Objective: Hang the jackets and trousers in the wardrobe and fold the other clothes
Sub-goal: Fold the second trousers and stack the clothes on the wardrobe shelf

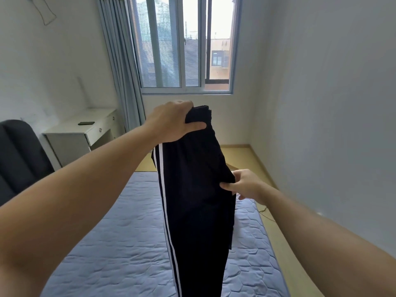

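no readable text, no labels, brands or nos. on any surface in view

Both bare arms reach forward. The left hand (pixel 175 121) is raised, gripping the top of the trousers (pixel 197 200); the right hand (pixel 244 185), lower, pinches their edge.

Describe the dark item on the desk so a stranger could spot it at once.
Start at the window; left of it hangs a pale blue curtain, and beside that stands a white desk. On its top lies a flat black slab, perhaps a phone, the only dark thing on that pale surface.
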Available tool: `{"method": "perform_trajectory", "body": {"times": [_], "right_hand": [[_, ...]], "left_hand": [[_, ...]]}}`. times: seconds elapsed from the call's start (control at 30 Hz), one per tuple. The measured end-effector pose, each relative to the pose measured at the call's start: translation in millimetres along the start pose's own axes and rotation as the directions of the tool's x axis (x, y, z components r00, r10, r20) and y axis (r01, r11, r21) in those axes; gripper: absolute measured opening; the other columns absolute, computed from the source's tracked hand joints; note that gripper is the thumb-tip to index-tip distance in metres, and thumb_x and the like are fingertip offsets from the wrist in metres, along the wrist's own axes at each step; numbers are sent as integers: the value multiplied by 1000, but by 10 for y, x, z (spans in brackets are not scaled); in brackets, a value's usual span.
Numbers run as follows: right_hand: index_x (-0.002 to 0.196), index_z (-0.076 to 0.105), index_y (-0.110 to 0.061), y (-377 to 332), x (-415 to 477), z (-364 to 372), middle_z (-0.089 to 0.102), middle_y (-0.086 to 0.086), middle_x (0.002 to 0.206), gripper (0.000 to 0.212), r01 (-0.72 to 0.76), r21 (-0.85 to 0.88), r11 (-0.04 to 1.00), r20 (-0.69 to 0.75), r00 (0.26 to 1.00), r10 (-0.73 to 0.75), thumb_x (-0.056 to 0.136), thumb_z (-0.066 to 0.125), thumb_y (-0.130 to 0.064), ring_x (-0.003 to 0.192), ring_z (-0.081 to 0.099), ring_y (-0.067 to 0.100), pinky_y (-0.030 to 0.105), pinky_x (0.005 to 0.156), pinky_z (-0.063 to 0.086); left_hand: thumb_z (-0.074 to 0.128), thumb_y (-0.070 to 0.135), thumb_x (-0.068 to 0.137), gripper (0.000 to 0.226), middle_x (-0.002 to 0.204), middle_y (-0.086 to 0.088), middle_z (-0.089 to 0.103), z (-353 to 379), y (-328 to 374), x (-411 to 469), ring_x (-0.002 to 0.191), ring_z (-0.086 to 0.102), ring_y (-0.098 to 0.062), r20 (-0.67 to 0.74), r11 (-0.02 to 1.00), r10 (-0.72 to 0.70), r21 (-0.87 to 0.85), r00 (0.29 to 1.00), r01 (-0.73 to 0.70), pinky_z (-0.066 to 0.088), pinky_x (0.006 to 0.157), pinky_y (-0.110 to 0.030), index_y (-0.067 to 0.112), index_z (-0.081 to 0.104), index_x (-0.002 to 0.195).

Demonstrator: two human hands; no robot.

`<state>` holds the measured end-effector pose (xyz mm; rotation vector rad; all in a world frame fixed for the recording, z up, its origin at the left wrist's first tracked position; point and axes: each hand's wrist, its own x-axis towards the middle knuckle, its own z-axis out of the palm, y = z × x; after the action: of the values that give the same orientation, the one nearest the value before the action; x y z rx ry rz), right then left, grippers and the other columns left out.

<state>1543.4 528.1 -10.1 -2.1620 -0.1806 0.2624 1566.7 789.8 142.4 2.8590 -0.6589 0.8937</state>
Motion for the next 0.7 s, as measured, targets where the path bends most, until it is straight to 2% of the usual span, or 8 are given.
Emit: {"method": "perform_trajectory", "body": {"times": [0.1, 0.2, 0.23, 0.37, 0.43, 0.5, 0.63, 0.7], "right_hand": [[115, 63, -30, -113, 60, 43, 72, -8, 103, 40, -10, -57, 998, 88, 996, 15, 80, 80, -27, 88, 71, 11, 27, 71, 58], [132, 50, -37, -321, 126, 85, 67, -19, 115, 80, 47, -14, 999, 169, 985, -44, 63, 89, -29, 102, 69, 6, 33, 95, 56], [135, 49, -40, -418, 150, 101, 68, -22, 117, 85, 89, 42, 995, 197, 976, -96, 63, 91, -28, 106, 68, 4, 34, 100, 54], [133, 58, -28, -828, 243, 110, 70, -6, 126, 63, 199, 402, 894, 234, 921, -310, 78, 87, -21, 117, 67, 16, 35, 99, 55], [130, 62, -22, -950, 271, 62, 70, 3, 126, 54, 147, 507, 849, 239, 923, -303, 82, 84, -33, 117, 67, 24, 43, 100, 54], [128, 67, -16, -996, 294, 17, 69, 8, 129, 55, 51, 530, 847, 322, 911, -257, 83, 80, -45, 119, 66, 28, 48, 106, 49], [114, 77, -23, -1014, 379, -50, 69, 6, 130, 42, -51, 493, 868, 447, 871, -203, 84, 74, -53, 120, 66, 24, 45, 110, 46], [112, 78, -23, -1035, 418, -53, 69, 5, 130, 44, -85, 505, 859, 447, 877, -177, 86, 71, -57, 120, 66, 23, 44, 111, 46]], "left_hand": [[49, 79, 85, 50, 76, 16, 46, 112, -61, 7, 66, 45, -3, 28, 998, -2, -60, 1000, 3, 35, 55, -30, 29, 43, 85], [50, 80, 83, 48, 76, 12, 53, 150, -130, 33, 66, 50, -8, 79, 985, 1, -175, 997, 13, 38, 55, -31, 32, 41, 78], [49, 80, 83, 49, 75, 11, 54, 151, -147, 40, 65, 52, -9, 106, 980, 4, -196, 994, 17, 37, 54, -31, 32, 42, 77], [44, 85, 78, 55, 74, 7, 58, 202, -193, 62, 66, 55, -11, 214, 968, 14, -247, 977, 40, 37, 55, -29, 30, 50, 79], [39, 92, 71, 66, 75, 7, 61, 222, -216, 54, 68, 60, -13, 270, 958, -14, -272, 963, 90, 41, 58, -29, 29, 57, 83], [35, 99, 65, 74, 74, 8, 66, 199, -244, 28, 66, 63, -8, 377, 928, -55, -322, 925, 186, 43, 60, -27, 32, 62, 84], [40, 98, 65, 55, 89, 34, 69, 111, -304, 20, 81, 63, 17, 659, 786, 6, -467, 752, 404, 44, 69, -14, 55, 68, 85], [56, 88, 72, 49, 99, 24, 74, 128, -372, 61, 91, 70, 6, 752, 675, 50, -511, 657, 533, 51, 74, -17, 49, 74, 95]]}}
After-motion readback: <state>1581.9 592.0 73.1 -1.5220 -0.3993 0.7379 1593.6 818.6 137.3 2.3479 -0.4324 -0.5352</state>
